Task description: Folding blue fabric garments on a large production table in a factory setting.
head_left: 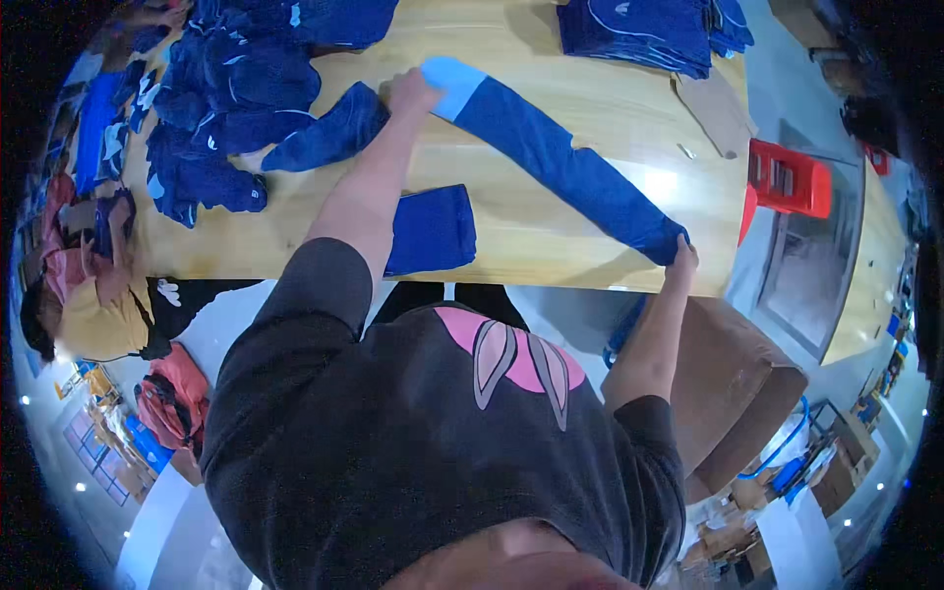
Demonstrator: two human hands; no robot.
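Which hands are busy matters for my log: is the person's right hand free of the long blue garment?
No, the right hand pinches the long blue garment at its end opposite the light-blue part.

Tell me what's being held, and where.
A long navy garment: left grip on its light-blue end, right grip on the dark opposite end.

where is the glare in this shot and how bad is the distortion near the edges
Head view: a bright white glare patch on the tabletop, just above the long blue garment toward its right-hand end; head view: strong fisheye bending toward the rim, with corners fading to black; head view: finger detail on the left hand is too soft to read clearly.
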